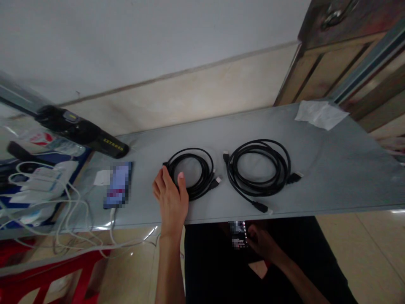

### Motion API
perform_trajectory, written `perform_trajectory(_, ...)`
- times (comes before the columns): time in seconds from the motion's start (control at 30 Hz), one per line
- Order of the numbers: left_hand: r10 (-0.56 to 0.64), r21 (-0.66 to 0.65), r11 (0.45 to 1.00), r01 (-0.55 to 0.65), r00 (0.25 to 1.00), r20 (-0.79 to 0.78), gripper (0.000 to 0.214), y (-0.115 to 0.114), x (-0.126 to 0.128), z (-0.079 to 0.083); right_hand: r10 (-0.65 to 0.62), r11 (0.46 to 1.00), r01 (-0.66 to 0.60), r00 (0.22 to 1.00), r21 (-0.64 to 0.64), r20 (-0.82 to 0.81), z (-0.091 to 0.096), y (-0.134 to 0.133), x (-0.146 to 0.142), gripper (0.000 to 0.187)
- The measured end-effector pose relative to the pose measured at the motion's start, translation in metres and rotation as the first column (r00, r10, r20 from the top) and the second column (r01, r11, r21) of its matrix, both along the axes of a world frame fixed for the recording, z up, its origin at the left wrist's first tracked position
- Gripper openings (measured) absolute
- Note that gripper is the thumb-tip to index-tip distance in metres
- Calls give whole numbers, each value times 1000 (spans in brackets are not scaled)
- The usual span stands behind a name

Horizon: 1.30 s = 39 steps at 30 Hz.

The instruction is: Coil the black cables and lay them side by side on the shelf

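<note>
Two coiled black cables lie side by side on the grey table. My left hand point(172, 196) rests on the near left side of the smaller cable coil point(207, 169), fingers stretched out and thumb apart. Part of that coil is hidden under the hand. To its right is the larger cable coil point(259, 169), with black plugs sticking out; no hand touches it. Below the table edge, over my dark-clothed lap, my right hand point(261, 242) has its bent fingers at the right edge of a phone point(238, 234) with a lit screen. Shadow hides part of that grip.
Left on the grey table point(332, 169) lies another phone point(118, 185) with a white cord. Behind it is a black cylindrical object point(85, 133) with yellow lettering. White cords and plugs point(47, 181) crowd the left end. A crumpled white sheet point(321, 114) lies back right; a red stool point(72, 274) stands below.
</note>
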<state>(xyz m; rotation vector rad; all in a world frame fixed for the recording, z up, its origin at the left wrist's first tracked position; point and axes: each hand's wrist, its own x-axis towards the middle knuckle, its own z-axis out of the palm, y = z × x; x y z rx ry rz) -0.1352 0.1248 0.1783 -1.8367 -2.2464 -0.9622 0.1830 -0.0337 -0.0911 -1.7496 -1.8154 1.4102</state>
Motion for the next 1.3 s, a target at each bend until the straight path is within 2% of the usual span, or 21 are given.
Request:
perform_trajectory(0.1,-37,43,999,34,997,72,70,-2,3,3,25,1000,-25,1000,9,5,-2,-3,1,22)
perform_trajectory(0.2,-70,136,990,43,976,205,66,-7,-5,8,28,999,-28,999,21,17,-4,-4,-1,24)
perform_trajectory(0.33,-38,203,977,-69,877,479,63,-12,-16,12,25,999,-26,999,42,29,-4,-2,-3,17)
perform_trajectory(0.43,-26,221,967,-124,817,577,63,-12,-18,11,28,998,-30,999,57,34,-3,-1,-4,13)
perform_trajectory(0.77,-34,219,969,-113,817,575,66,-14,-15,16,50,995,-56,997,86,66,2,-3,-6,10)
perform_trajectory(1.07,-36,224,968,-109,830,557,62,-15,-16,16,12,994,-20,997,106,79,10,-2,-12,4)
perform_trajectory(1.3,-43,234,967,-102,839,542,57,-15,-18,15,-4,995,-6,995,100,102,15,3,-18,11)
